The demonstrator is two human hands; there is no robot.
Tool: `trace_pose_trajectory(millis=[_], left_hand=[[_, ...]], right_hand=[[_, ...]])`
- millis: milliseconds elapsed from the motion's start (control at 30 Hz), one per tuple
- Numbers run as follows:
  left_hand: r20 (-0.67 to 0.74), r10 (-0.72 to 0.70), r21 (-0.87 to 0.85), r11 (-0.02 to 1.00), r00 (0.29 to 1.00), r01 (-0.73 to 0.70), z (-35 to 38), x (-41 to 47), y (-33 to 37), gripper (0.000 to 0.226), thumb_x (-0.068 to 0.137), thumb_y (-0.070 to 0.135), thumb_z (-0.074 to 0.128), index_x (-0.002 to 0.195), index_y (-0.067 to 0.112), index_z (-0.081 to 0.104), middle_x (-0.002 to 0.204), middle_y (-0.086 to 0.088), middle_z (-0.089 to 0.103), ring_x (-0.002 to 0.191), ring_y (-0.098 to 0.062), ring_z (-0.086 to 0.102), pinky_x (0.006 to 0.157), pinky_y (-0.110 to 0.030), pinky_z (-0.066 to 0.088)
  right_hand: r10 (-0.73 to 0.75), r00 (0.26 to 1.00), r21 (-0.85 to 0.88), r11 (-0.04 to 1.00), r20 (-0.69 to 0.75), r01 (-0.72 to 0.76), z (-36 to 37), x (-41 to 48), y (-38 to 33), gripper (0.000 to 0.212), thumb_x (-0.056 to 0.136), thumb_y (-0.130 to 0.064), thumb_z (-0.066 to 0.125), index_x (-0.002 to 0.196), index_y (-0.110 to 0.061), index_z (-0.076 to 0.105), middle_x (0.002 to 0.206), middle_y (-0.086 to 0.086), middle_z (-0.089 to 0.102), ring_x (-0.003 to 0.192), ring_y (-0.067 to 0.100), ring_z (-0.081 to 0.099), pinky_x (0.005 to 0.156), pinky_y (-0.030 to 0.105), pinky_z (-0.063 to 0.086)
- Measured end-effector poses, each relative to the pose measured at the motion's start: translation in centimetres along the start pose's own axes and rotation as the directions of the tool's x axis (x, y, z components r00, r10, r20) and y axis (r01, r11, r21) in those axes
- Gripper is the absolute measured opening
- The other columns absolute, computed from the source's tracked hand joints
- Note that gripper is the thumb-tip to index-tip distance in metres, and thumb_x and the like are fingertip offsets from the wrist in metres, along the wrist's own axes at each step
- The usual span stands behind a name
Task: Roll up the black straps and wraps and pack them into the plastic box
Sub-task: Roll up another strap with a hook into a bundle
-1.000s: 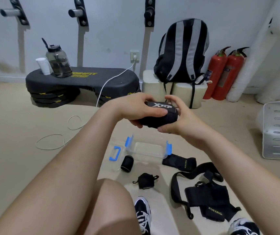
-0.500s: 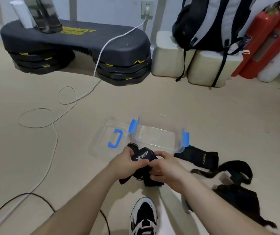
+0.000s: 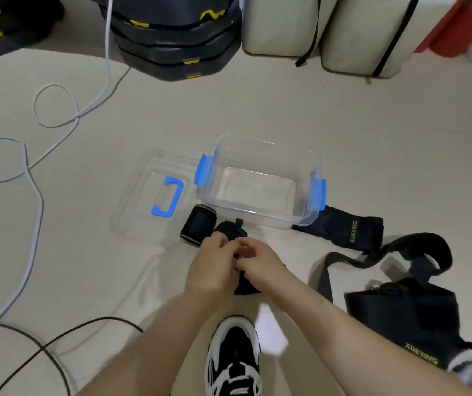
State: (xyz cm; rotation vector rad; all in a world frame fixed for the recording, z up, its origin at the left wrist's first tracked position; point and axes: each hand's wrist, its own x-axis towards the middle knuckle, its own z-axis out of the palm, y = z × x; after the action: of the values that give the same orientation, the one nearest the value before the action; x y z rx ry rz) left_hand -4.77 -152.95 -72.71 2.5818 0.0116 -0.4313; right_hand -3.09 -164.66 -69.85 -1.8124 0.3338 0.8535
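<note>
Person crouched over a pale floor, both hands low and close together just in front of one shoe [image 3: 233, 358]. The left hand [image 3: 214, 267] and right hand [image 3: 260, 267] meet knuckle to knuckle, fingers curled inward, pinching a black wrap [image 3: 247, 285] between them; dark fabric shows beneath the wrists and again beyond the fingertips, though it cannot be told whether this is one piece. Just beyond the hands stands the box [image 3: 257, 208], clear plastic with a blue latch at each end, open and holding nothing. Its lid [image 3: 137, 212], clear with a blue handle, lies flat on the box's left, touching it. A roll [image 3: 197, 225] of black wrap rests at the lid's near right corner, just beside the left hand. To the right of the box, partly under its corner, lies a folded wrap [image 3: 343, 230] lettered XUEYING. Nearer the person on that side, a long strap [image 3: 386, 252] loops across the floor and runs to a black pile [image 3: 400, 310] bearing the same lettering. A white cable [image 3: 37, 195] and a black cable [image 3: 57, 338] trail along the left. At the far edge stand a stacked black step [image 3: 172, 38] and two cream blocks [image 3: 280, 24].
</note>
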Motion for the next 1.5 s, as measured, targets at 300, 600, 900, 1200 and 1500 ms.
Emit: trace_pose_trajectory(millis=[300, 600, 900, 1200, 1500], left_hand=[[0.168, -0.053, 0.416, 0.909, 0.984, -0.022, 1.8, -1.2, 1.1, 0.05, 0.092, 0.038, 0.054, 0.136, 0.023, 0.038, 0.126, -0.001, 0.053, 0.115, -0.023, 0.05, 0.085, -0.036, 0.04], [0.194, 0.166, 0.127, 0.973, 0.967, -0.193, 1.5, -1.9, 10.3, 0.033, 0.094, 0.016, 0.058, 0.126, 0.021, 0.06, 0.118, -0.001, 0.053, 0.102, -0.018, 0.058, 0.081, -0.024, 0.042], [0.461, 0.3, 0.127, 0.909, 0.835, -0.396, 6.0, -2.0, 19.5, 0.035, 0.096, 0.012, 0.047, 0.126, 0.02, 0.064, 0.13, 0.0, 0.061, 0.117, -0.019, 0.057, 0.099, -0.028, 0.045], [0.583, 0.21, 0.156, 0.919, 0.785, -0.362, 16.0, -0.7, 21.5, 0.092, 0.08, 0.027, 0.074, 0.153, 0.022, 0.019, 0.136, -0.006, 0.046, 0.125, -0.027, 0.047, 0.1, -0.041, 0.047], [0.52, -0.005, -0.273, 0.946, 0.854, 0.172, 13.0, -0.2, 23.7, 0.028, 0.094, 0.017, 0.063, 0.121, 0.022, 0.057, 0.107, 0.001, 0.067, 0.102, -0.02, 0.064, 0.094, -0.037, 0.051]], right_hand=[[-0.241, 0.969, -0.85, 0.498, 0.053, 0.17, -8.0, -5.9, 3.5, 0.045, 0.098, -0.016, 0.042, 0.142, -0.022, 0.043, 0.123, 0.006, 0.059, 0.112, 0.028, 0.058, 0.088, 0.037, 0.049], [-0.111, 0.971, -0.656, 0.752, -0.211, -0.056, -17.1, -13.3, 8.5, 0.044, 0.096, -0.013, 0.049, 0.139, -0.023, 0.053, 0.12, 0.001, 0.066, 0.113, 0.02, 0.059, 0.095, 0.03, 0.048], [0.457, 0.705, 0.497, 0.851, -0.543, -0.168, -23.2, -15.5, 18.1, 0.045, 0.089, 0.0, 0.054, 0.131, -0.012, 0.049, 0.103, 0.005, 0.058, 0.086, 0.024, 0.056, 0.067, 0.036, 0.051], [0.378, 0.745, 0.323, 0.918, -0.55, -0.227, -21.3, -12.8, 25.7, 0.059, 0.077, -0.005, 0.074, 0.122, -0.016, 0.039, 0.098, 0.002, 0.055, 0.097, 0.029, 0.061, 0.08, 0.045, 0.054], [0.298, 0.922, 0.518, 0.845, -0.247, -0.134, -27.5, -14.7, 20.1, 0.021, 0.079, 0.008, 0.069, 0.098, -0.002, 0.072, 0.096, 0.014, 0.074, 0.086, 0.029, 0.071, 0.08, 0.038, 0.058]])
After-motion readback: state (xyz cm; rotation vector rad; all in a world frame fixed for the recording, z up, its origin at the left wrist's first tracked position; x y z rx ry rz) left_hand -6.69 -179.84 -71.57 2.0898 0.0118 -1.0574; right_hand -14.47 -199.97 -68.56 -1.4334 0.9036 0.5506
